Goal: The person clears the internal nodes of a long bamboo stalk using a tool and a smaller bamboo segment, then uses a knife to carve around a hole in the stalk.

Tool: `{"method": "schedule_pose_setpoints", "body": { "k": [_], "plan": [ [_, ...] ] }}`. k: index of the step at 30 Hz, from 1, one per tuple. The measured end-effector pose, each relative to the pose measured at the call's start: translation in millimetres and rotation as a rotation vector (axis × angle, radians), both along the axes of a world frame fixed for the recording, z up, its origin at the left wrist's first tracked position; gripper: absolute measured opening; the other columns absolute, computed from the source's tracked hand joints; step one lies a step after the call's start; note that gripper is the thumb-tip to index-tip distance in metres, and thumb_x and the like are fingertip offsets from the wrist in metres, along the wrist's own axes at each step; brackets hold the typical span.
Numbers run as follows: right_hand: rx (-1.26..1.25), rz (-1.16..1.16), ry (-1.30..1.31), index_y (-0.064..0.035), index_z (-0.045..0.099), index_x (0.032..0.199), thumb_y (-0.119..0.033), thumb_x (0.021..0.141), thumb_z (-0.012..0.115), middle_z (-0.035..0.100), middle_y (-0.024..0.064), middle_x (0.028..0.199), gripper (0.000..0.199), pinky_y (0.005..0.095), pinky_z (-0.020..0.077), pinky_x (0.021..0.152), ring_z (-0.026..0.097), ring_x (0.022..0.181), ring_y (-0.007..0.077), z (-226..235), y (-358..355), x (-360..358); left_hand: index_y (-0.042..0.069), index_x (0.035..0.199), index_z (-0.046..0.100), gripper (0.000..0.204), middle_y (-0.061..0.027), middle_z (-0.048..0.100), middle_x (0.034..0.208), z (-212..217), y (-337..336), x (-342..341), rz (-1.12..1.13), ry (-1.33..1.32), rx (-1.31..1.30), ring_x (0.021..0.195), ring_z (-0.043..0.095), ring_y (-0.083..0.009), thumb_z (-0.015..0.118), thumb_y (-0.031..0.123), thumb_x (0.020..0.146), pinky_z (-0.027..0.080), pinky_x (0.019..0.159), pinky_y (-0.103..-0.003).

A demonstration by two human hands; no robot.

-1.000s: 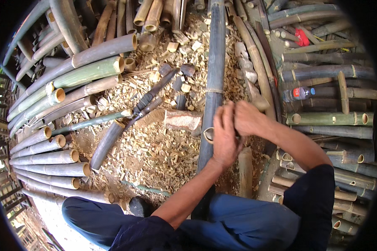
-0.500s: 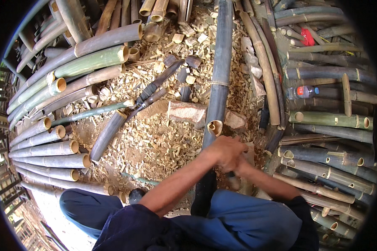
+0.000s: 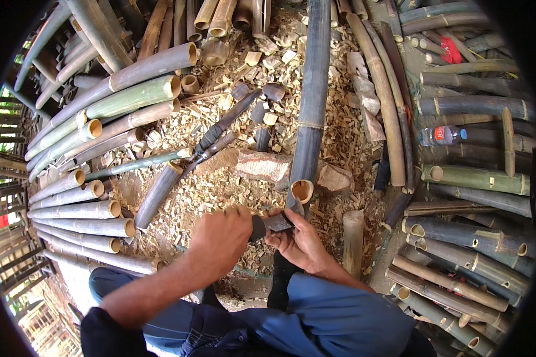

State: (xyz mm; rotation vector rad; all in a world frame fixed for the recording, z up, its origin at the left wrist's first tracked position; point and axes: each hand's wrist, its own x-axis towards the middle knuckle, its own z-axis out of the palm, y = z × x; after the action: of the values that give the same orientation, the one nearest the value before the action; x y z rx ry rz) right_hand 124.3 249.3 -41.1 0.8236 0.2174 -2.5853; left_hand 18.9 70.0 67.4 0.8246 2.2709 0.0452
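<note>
A long dark bamboo pole (image 3: 311,101) runs toward me, its near end cut open and pale inside. Just on my side of that end, both hands are on a short dark piece with a flat grey part (image 3: 277,223), perhaps a bladed tool; its exact kind is unclear. My left hand (image 3: 223,234) is a fist at its rounded left end, fingers wrapped round. My right hand (image 3: 301,239) pinches the flat part, thumb on top, close under the pole's opening. Beneath the pole lies a rough wood block (image 3: 264,165).
Wood chips (image 3: 202,196) cover the ground. Cut bamboo lengths (image 3: 83,209) are stacked at left, and more (image 3: 476,172) at right with a plastic bottle (image 3: 441,135). Dark-handled tools (image 3: 226,122) lie left of the pole. A pale wood post (image 3: 352,241) stands right of my hands.
My hands were together at the right of the pole's end; they have moved left and apart, with the dark piece now between them. The pole's opening shows more fully.
</note>
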Motion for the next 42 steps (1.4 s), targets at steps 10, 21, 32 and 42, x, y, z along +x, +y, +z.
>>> {"method": "schedule_pose_setpoints", "body": {
  "k": [10,21,32,42],
  "plan": [
    [0.14,0.123,-0.136,0.0064,0.064,0.113,-0.021,0.106,0.051,0.074,0.0216,0.099,0.031,0.0417,0.0652,0.078,0.076,0.082,0.0313,13,26,-13,0.0,0.109,0.062,0.036,-0.023,0.072,0.09,-21,6,-13,0.088,-0.265,-0.011,0.09,0.072,-0.0427,0.075,0.015,0.079,0.057,0.078,-0.051],
    [0.907,0.684,-0.052,-0.001,0.065,0.095,-0.027,0.1,0.055,0.072,0.0121,0.082,0.028,0.0373,0.0575,0.053,0.066,0.059,0.0206,11,60,-15,-0.004,0.122,0.056,0.063,-0.0283,0.072,0.095,-68,43,129,0.844,-0.504,0.508,0.09,0.073,-0.0448,0.085,0.032,0.078,0.057,0.081,-0.052],
    [0.199,0.165,-0.05,0.0002,0.061,0.114,-0.017,0.105,0.048,0.073,0.0158,0.103,0.024,0.0456,0.0643,0.075,0.073,0.083,0.0257,11,27,-57,0.0,0.087,0.075,0.03,-0.0142,0.071,0.072,8,6,-18,0.581,-0.125,0.114,0.067,0.071,-0.0252,0.083,0.022,0.068,0.057,0.066,-0.038],
    [0.354,0.15,-0.091,-0.0018,0.061,0.115,-0.016,0.104,0.052,0.072,0.0155,0.106,0.02,0.0379,0.0602,0.063,0.069,0.075,0.0223,12,13,-38,0.002,0.091,0.072,0.031,-0.0169,0.071,0.075,-33,-11,34,0.61,0.052,0.296,0.072,0.073,-0.0269,0.083,0.022,0.07,0.057,0.066,-0.045]
  ]
}}
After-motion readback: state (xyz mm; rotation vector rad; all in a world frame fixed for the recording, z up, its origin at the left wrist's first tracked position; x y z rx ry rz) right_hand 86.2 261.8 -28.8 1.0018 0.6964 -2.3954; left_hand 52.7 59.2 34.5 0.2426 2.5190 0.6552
